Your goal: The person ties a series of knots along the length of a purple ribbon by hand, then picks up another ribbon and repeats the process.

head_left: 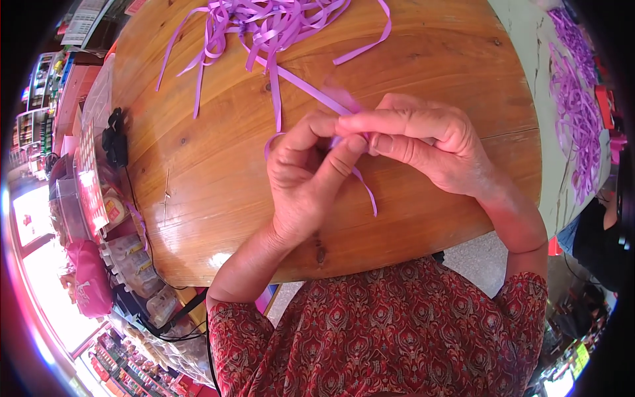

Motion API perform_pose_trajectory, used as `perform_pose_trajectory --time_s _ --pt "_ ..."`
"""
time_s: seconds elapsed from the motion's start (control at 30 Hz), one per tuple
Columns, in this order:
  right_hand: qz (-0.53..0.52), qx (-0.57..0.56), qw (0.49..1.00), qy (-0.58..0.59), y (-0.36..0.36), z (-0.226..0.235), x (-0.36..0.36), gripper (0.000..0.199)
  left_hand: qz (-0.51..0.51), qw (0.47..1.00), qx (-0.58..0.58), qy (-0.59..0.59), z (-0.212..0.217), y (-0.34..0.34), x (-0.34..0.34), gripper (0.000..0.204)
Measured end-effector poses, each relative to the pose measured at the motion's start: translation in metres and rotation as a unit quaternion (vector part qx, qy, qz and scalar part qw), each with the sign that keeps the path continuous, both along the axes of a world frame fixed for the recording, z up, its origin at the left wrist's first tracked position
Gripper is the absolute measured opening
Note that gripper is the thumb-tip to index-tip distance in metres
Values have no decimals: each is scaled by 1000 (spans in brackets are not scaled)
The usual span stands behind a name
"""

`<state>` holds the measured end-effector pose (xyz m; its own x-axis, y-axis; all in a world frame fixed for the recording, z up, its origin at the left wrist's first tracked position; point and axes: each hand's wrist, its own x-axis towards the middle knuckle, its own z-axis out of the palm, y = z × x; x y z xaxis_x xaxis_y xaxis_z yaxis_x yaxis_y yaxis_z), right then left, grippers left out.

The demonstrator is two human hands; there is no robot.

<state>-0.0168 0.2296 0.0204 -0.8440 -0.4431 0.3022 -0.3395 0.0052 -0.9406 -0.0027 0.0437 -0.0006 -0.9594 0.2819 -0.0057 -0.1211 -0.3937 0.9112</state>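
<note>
My left hand (305, 169) and my right hand (430, 142) meet above the wooden table (218, 159), fingertips almost touching. Both pinch a narrow purple ribbon (311, 90); the exact spot where they grip it is mostly covered by my fingers. One length of it runs up and left from my hands toward a loose heap of purple ribbons (278, 26) at the far side. A loose tail (366, 188) hangs below my fingers, and a loop shows left of my left hand. Part of the ribbon above my fingers is blurred.
On the table's left lies a thin needle-like stick (167, 195). A black corded object (115, 137) sits at the left edge. Another mass of purple ribbons (577, 112) covers part of a pale table at right. A pink pouch (90, 278) and packed shelves stand at left.
</note>
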Motion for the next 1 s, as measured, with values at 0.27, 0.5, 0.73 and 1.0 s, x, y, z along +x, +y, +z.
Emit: perform_pose_trajectory --time_s 0.27,0.5,0.73,1.0 --pt "-110 114 976 152 9 12 0 28 35 998 -17 -39 -1 1 -1 6" --pt "-146 227 898 347 4 11 -6 31 19 999 -11 -30 1 -1 -3 5" --pt "-128 213 939 237 10 6 -2 29 29 998 -58 -6 0 -5 -7 6" --pt "-124 232 941 212 12 8 -4 16 53 989 -134 40 6 -7 -13 8"
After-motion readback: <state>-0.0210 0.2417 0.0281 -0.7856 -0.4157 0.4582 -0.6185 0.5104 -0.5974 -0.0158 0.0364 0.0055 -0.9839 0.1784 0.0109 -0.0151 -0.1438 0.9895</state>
